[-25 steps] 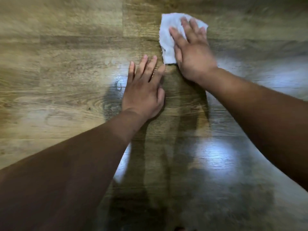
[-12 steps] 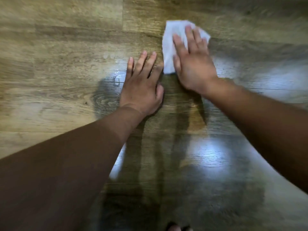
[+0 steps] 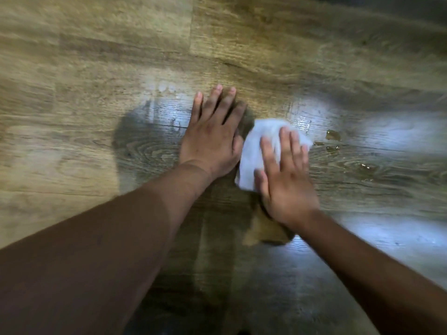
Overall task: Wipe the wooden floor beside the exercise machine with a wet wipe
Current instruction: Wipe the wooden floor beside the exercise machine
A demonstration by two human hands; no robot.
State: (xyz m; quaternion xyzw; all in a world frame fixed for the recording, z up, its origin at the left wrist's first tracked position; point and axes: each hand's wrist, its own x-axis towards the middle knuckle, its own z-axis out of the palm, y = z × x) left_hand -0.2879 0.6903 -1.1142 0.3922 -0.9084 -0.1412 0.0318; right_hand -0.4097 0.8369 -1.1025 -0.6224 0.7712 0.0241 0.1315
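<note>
A white wet wipe [image 3: 256, 151] lies flat on the wooden floor [image 3: 96, 81] near the middle of the head view. My right hand [image 3: 285, 177] presses down on it with fingers spread, covering its right half. Just left of the wipe, my left hand [image 3: 212, 139] rests palm down on the bare boards, fingers apart, holding nothing. The exercise machine is not in view.
Several small drops of liquid [image 3: 333, 135] sit on the boards to the right of the wipe. Bright glare patches [image 3: 399, 139] shine on the wet planks at right. A dark shadowed strip [image 3: 411, 8] runs along the top right corner.
My right hand has dragged the wipe toward me, from beyond the left hand's fingertips to beside its palm. The left hand has stayed planted on the floor.
</note>
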